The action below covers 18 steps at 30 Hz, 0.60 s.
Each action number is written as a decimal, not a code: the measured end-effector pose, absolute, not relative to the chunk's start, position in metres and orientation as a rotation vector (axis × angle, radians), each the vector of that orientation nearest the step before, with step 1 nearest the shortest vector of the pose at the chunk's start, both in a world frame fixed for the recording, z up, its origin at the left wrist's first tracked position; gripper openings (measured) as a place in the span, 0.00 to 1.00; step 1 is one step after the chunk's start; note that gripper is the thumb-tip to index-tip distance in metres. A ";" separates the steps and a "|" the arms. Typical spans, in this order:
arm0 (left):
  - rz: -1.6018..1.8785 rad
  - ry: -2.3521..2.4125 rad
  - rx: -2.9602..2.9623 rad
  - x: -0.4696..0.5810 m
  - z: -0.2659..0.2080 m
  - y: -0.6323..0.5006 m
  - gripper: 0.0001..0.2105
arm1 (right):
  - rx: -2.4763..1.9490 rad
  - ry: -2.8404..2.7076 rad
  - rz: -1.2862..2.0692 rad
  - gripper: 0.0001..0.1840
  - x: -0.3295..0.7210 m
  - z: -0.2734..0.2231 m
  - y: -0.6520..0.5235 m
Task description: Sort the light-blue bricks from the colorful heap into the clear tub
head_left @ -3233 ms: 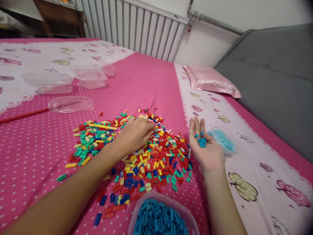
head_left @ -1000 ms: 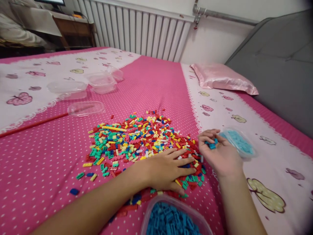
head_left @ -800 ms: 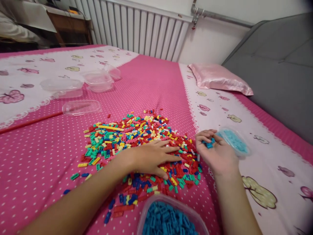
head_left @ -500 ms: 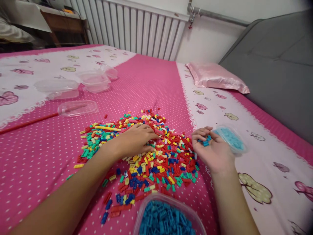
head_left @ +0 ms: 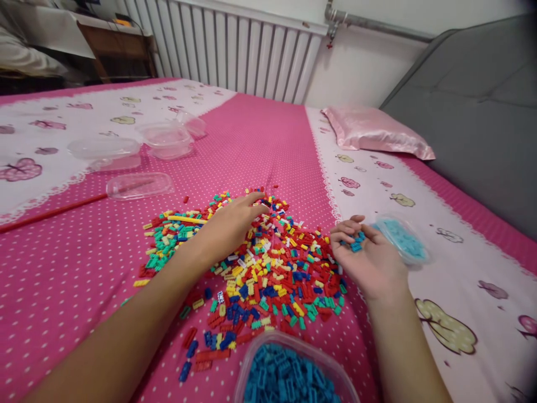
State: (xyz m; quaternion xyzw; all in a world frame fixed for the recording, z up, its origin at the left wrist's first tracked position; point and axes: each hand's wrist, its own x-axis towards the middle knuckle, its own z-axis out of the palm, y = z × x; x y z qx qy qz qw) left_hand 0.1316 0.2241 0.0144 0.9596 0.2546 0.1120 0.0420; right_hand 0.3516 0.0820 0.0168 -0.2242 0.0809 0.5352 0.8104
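Observation:
My left hand [head_left: 235, 223] reaches over the far part of a pile of small toy building bricks [head_left: 268, 263] in red, yellow, green, blue and white. Its thumb and forefinger are stretched out and apart, close to a small dark brick [head_left: 265, 204]; whether they touch it I cannot tell. My right hand [head_left: 371, 260] is palm up beside the pile, fingers curled around several blue bricks [head_left: 356, 242]. Just behind it stands a clear tub of light blue bricks [head_left: 403, 240]. Nearest to me is another clear tub [head_left: 245, 364], full of darker blue bricks [head_left: 289, 378].
Clear plastic containers [head_left: 165, 137] and a lid [head_left: 140, 184] lie at the left on the pink dotted bedspread [head_left: 268, 134]. A red stick [head_left: 54, 211] reaches to the lid. A pink pillow [head_left: 377, 131] rests near the grey headboard [head_left: 470, 106]. A radiator [head_left: 235, 50] lines the wall.
My left hand has moved farther away from me over the pile, its thumb and forefinger now pointing at the far bricks. My right hand still holds the blue bricks, nearly unmoved.

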 end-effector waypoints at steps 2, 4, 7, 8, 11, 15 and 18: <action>0.347 0.947 2.968 0.128 0.017 0.225 0.24 | -0.482 0.175 1.143 0.13 0.351 0.017 0.082; 0.219 1.043 2.973 0.125 0.018 0.225 0.24 | -0.495 0.187 1.138 0.13 0.350 0.016 0.082; 0.071 0.969 2.917 0.125 0.014 0.223 0.25 | -0.511 0.198 1.131 0.13 0.349 0.016 0.082; 0.072 0.911 2.893 0.127 0.012 0.221 0.24 | -0.513 0.195 1.134 0.13 0.349 0.016 0.081; 0.136 0.674 2.839 0.135 0.009 0.210 0.22 | -0.513 0.187 1.148 0.13 0.348 0.016 0.081; 0.159 0.245 2.713 0.145 0.016 0.194 0.17 | -0.523 0.194 1.150 0.12 0.348 0.015 0.080; 0.186 0.194 2.676 0.147 0.022 0.192 0.18 | -0.526 0.192 1.159 0.12 0.350 0.013 0.080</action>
